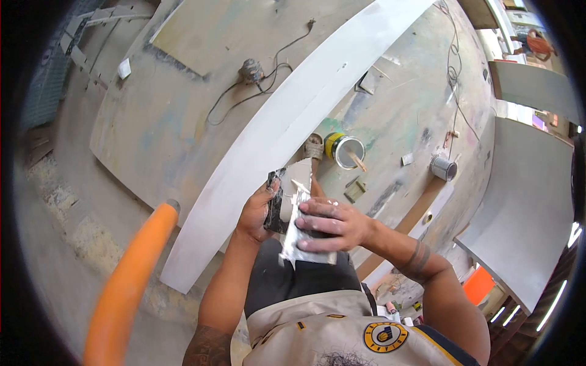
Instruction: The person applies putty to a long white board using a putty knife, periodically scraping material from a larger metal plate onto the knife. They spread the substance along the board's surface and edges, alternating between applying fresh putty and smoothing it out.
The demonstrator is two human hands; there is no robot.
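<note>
My left hand [255, 213] is wrapped round the edge of a flat board [285, 207], dark along its side and smeared with pale putty. My right hand [329, 224] grips a wide, flat, putty-covered scraper [294, 241], its fingers spread across the blade. The scraper lies over the board's right side, apparently touching it. Beyond my hands, a long curved white panel [262, 140] runs diagonally. An open tin [332, 146] with a wooden stick in it stands near my shoe [313, 146].
An orange curved tube [131, 287] rises at lower left. A corded power tool [251, 71] lies beyond the panel. A smaller can [443, 168] stands at right, near large curved panels [519, 201]. Loose cables [453, 73] trail across the stained surface. Another person [538, 46] is at far upper right.
</note>
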